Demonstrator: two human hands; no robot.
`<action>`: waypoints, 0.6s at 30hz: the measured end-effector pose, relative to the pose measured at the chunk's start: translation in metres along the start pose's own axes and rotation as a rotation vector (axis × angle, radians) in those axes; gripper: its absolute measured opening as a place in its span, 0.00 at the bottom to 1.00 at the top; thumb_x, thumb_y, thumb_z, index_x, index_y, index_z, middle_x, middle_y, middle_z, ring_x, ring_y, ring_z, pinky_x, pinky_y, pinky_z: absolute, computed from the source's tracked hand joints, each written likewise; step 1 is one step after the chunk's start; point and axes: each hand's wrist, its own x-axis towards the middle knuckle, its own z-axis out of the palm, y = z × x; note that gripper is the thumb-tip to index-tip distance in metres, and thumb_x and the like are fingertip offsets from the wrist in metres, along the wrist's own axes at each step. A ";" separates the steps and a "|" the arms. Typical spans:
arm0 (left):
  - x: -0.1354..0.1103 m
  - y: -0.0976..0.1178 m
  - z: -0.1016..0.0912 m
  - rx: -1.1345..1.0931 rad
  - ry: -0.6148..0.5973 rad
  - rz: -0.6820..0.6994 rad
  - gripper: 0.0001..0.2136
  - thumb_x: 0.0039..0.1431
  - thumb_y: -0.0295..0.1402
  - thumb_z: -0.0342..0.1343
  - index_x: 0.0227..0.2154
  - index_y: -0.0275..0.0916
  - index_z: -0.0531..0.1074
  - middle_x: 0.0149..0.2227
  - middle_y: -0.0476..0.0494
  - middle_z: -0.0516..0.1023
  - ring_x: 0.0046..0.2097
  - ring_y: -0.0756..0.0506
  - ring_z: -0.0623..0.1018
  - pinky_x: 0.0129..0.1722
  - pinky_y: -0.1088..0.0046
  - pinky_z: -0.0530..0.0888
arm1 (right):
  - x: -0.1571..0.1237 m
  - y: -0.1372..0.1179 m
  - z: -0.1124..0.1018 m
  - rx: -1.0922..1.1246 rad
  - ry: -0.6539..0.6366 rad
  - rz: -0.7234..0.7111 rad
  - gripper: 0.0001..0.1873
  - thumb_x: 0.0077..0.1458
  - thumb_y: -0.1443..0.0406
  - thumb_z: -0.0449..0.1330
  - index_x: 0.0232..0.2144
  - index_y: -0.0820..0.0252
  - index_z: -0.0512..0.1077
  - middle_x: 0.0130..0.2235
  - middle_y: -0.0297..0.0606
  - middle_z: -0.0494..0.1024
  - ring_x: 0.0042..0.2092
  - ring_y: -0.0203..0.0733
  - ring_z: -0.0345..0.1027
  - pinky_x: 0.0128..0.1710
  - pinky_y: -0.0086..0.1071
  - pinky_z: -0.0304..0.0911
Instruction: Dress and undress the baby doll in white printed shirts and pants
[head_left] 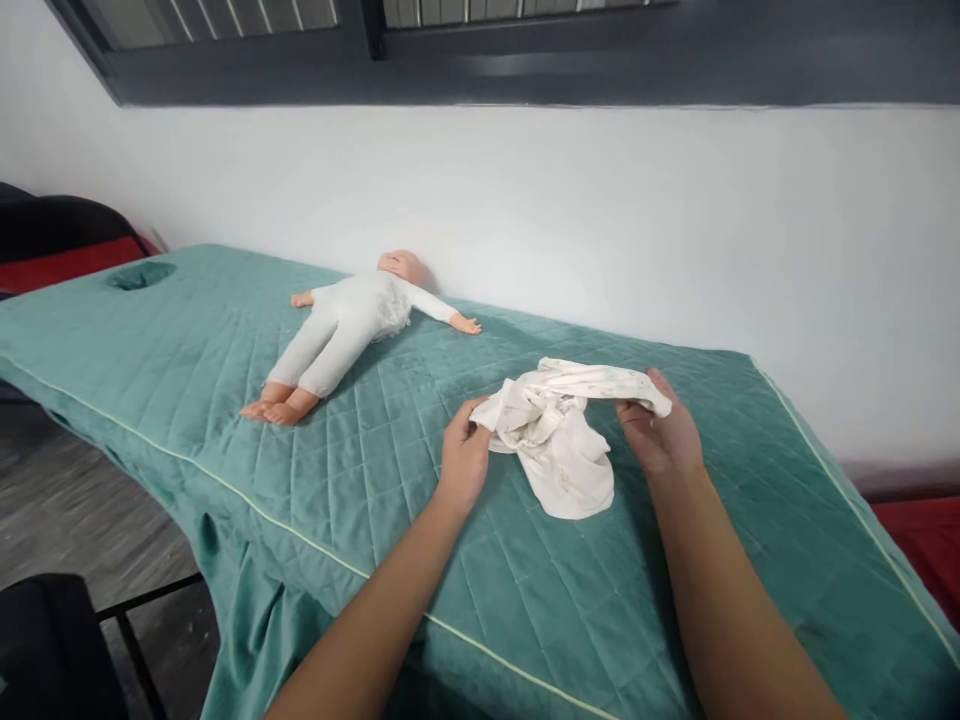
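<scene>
Two hands hold the white cloth [566, 460] in the head view; the grip of the left hand [463, 455] pinches a gathered edge between thumb and fingers, while the right hand [664, 430] holds the end of a raised band; the cloth lies between them, above the green bed [300, 490], apart from the doll [356, 305]; whether its lower fold touches down cannot be told; good handling probably calls for light pinches, a taut edge and gentle loosening of the bunched middle; it looks thin, soft and crumpled, with faint small marks.
</scene>
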 end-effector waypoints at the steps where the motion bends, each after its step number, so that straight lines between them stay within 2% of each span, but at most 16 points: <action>1: 0.000 0.000 -0.001 -0.049 0.005 -0.026 0.12 0.58 0.40 0.61 0.41 0.40 0.79 0.44 0.44 0.81 0.46 0.44 0.77 0.45 0.70 0.71 | -0.003 -0.001 0.003 0.017 -0.022 -0.001 0.05 0.53 0.68 0.63 0.30 0.55 0.69 0.28 0.27 0.75 0.32 0.31 0.73 0.38 0.25 0.72; 4: 0.000 0.001 -0.002 -0.200 0.025 -0.120 0.16 0.55 0.44 0.64 0.42 0.41 0.79 0.43 0.45 0.81 0.44 0.44 0.78 0.42 0.71 0.72 | -0.019 -0.001 0.018 -0.017 -0.181 0.023 0.12 0.50 0.66 0.67 0.39 0.51 0.73 0.41 0.31 0.81 0.46 0.37 0.76 0.52 0.33 0.70; 6: 0.001 0.002 -0.002 -0.296 0.044 -0.166 0.17 0.53 0.45 0.66 0.41 0.39 0.79 0.42 0.44 0.82 0.44 0.44 0.79 0.42 0.70 0.74 | -0.034 0.001 0.029 -0.154 -0.321 0.033 0.17 0.50 0.63 0.69 0.43 0.49 0.73 0.48 0.33 0.80 0.54 0.43 0.74 0.59 0.40 0.65; 9: 0.004 0.006 -0.003 -0.431 0.044 -0.209 0.18 0.54 0.45 0.66 0.40 0.37 0.79 0.43 0.41 0.82 0.46 0.42 0.80 0.46 0.66 0.75 | -0.054 0.007 0.041 -0.526 -0.562 0.014 0.22 0.51 0.60 0.70 0.48 0.49 0.73 0.55 0.36 0.76 0.60 0.48 0.67 0.64 0.45 0.58; 12: 0.005 0.010 -0.003 -0.498 0.020 -0.232 0.17 0.55 0.43 0.65 0.41 0.35 0.78 0.45 0.39 0.82 0.49 0.40 0.80 0.50 0.64 0.76 | -0.067 0.012 0.049 -0.910 -0.841 -0.049 0.35 0.46 0.58 0.73 0.57 0.47 0.70 0.64 0.37 0.67 0.67 0.51 0.57 0.67 0.45 0.49; 14: 0.004 0.011 -0.003 -0.506 0.024 -0.240 0.16 0.56 0.42 0.65 0.41 0.34 0.78 0.45 0.38 0.83 0.50 0.40 0.80 0.51 0.63 0.76 | -0.071 0.013 0.052 -1.053 -0.869 -0.155 0.35 0.46 0.59 0.72 0.57 0.45 0.70 0.63 0.36 0.68 0.66 0.50 0.57 0.66 0.44 0.50; 18: 0.005 0.012 -0.002 -0.537 0.072 -0.248 0.14 0.58 0.39 0.64 0.42 0.35 0.78 0.47 0.39 0.82 0.53 0.39 0.79 0.54 0.62 0.76 | -0.071 0.012 0.052 -1.167 -0.640 -0.300 0.08 0.55 0.60 0.64 0.39 0.51 0.75 0.44 0.35 0.79 0.49 0.47 0.71 0.53 0.41 0.62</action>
